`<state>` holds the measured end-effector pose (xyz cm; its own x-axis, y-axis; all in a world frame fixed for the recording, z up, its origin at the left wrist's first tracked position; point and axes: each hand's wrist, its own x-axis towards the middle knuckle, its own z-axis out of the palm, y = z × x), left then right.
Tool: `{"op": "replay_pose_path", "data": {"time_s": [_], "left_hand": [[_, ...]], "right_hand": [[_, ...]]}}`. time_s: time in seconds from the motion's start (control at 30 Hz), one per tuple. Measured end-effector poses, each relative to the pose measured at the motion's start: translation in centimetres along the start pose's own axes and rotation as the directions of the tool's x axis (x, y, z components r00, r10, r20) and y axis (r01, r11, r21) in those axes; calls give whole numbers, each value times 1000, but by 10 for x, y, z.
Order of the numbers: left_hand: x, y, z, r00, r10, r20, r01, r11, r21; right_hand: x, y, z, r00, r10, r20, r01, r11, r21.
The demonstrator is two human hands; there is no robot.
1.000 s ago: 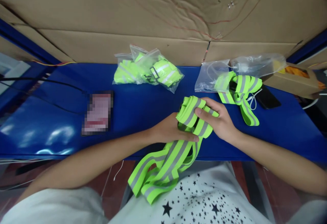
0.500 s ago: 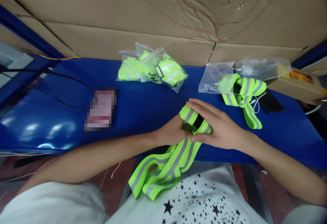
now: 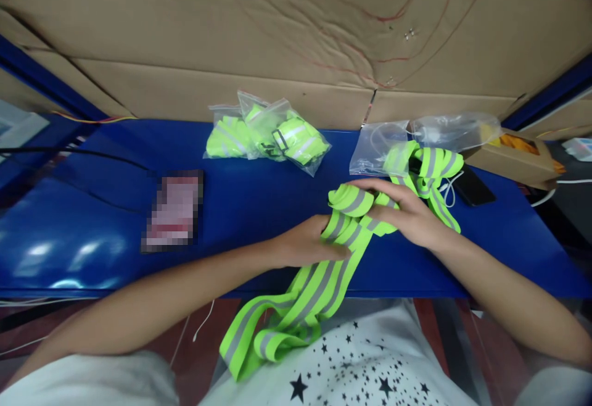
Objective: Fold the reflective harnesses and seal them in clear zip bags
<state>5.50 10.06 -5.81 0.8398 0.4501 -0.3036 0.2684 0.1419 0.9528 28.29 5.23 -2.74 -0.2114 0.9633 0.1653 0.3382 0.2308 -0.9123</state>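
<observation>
A neon yellow-green reflective strap (image 3: 319, 289) with grey stripes is bunched between my two hands, its long loops hanging over the table's front edge towards my lap. My left hand (image 3: 308, 242) grips the strap from the left, thumb lying across it. On the other side, my right hand (image 3: 407, 211) is wrapped round the folded upper part. Behind my right hand lies another bundle of reflective strap (image 3: 437, 165), partly under a clear zip bag (image 3: 377, 147). Further back, several zip bags (image 3: 268, 134) hold folded straps of the same kind.
A phone with a blurred-out screen (image 3: 173, 208) lies at left on the blue table (image 3: 250, 202), cables behind it. At right are a black phone (image 3: 474, 185), a white cable and a cardboard box (image 3: 518, 159) with orange items. A cardboard panel (image 3: 185, 29) rises behind.
The folded strap bundle has turned over and opened out between my hands. My right hand has shifted its hold slightly right, and my left thumb now lies over the strap. The view has tilted slightly.
</observation>
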Motion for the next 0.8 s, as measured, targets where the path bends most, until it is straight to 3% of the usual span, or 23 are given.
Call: {"op": "replay_pose_path", "data": {"time_s": [0.1,0.2,0.27,0.37,0.43,0.5,0.57,0.6,0.63,0.7,0.8], "left_hand": [[0,8,-6,999,-53,-2,51,972,-227],[1,12,-9,999,12,-36,-22,957,-289],[1,11,-10,999,20,-42,-31,965,-259],[2,9,-8,995,-10,-97,-9,979,-202],[2,8,-6,989,-41,-142,16,984,-176],[3,8,-4,983,-56,-176,23,982,-186],[3,8,-2,976,-35,-213,-14,974,-224],[3,7,-2,973,-15,-229,-44,967,-251],[3,6,-1,971,8,-240,-76,958,-277],[4,3,-2,966,49,-255,-132,939,-318],[5,1,-5,966,86,-243,-164,932,-323]], "right_hand": [[3,4,2,971,218,-101,-186,949,255],[3,4,8,965,262,-18,-238,902,360],[1,5,13,989,148,32,-151,947,284],[-1,9,20,990,-132,38,135,986,-96],[-2,11,21,951,-307,-30,267,867,-420],[-5,10,22,869,-486,-94,321,698,-641],[-9,5,24,787,-616,-37,411,567,-713],[-11,2,26,767,-641,31,464,520,-717],[-14,0,29,770,-629,105,498,491,-714],[-17,-3,35,828,-522,204,483,480,-732],[-17,1,39,911,-358,204,381,541,-750]]}}
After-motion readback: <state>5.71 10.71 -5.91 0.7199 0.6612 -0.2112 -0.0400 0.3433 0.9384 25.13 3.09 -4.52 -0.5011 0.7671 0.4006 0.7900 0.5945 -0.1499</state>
